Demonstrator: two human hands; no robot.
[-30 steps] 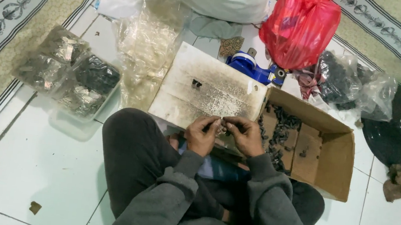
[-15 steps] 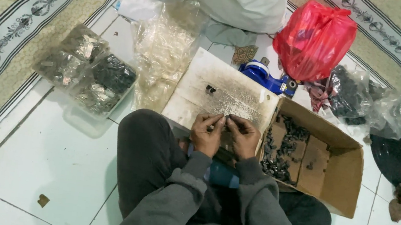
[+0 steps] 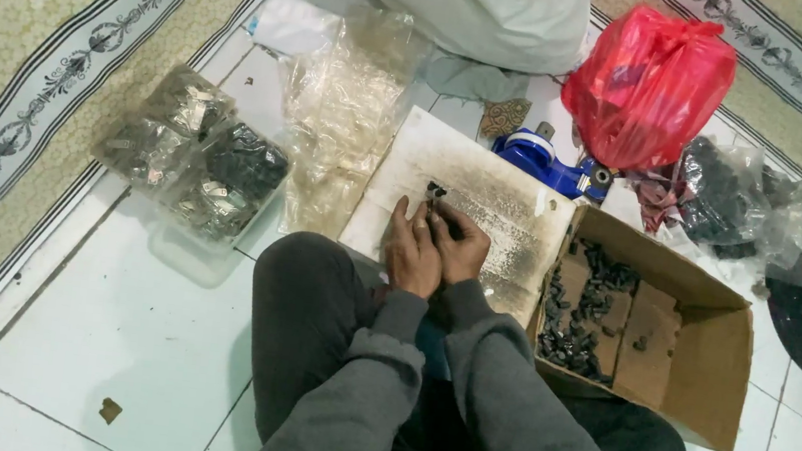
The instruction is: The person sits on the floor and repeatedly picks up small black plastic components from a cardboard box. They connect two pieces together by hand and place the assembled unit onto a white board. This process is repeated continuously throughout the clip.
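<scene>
The person sits cross-legged on the white tile floor (image 3: 118, 324), both hands pressed together over a stained white board (image 3: 509, 203) that lies in front of the knees. The left hand (image 3: 413, 249) is curled, fingers bent inward, and the right hand (image 3: 464, 248) is closed beside it, touching it; between their fingertips they pinch a small dark metal part (image 3: 436, 195), though the exact grip of each hand cannot be made out. Compared with half a second ago, the hands have drawn closer to each other and sit lower left on the board, and the small pile of parts seen near the fingers then is no longer visible. To the right, touching the board's edge, an open cardboard box (image 3: 695, 380) holds a heap of dark small parts (image 3: 577, 311). On the left lie clear bags of metal pieces (image 3: 197, 162), with crumpled clear plastic (image 3: 344, 108) between them and the board. Beyond the board stand a blue tool (image 3: 539, 161) and a red plastic bag (image 3: 649, 83).
</scene>
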